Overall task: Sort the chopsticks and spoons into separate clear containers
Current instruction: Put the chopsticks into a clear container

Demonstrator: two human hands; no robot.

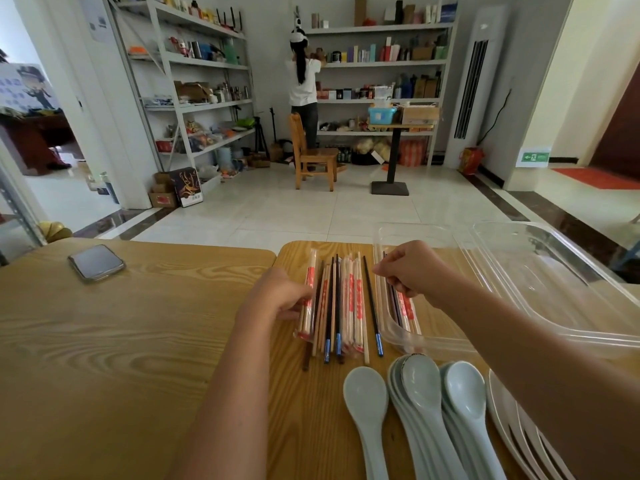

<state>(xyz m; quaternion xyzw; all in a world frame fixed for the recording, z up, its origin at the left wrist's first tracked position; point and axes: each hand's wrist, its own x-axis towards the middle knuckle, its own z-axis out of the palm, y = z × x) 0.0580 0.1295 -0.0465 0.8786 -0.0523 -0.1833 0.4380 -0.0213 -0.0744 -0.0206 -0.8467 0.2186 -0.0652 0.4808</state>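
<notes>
Wooden table holds the chopstick pile. Left hand sits at the pile's left edge, fingers curled round the outer wrapped sticks. Right hand is just right of the pile, fingers curled above the near clear container, which holds loose chopsticks; can't tell if it grips any. Far clear container lies further right. Spoons lie just nearside of the pile. Phone sits well left.

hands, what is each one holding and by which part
Left hand grips wrapped chopsticks at the pile's left edge, about mid-length. Right hand is curled over sorted chopsticks in the container, near their far ends; a grip cannot be told.
</notes>
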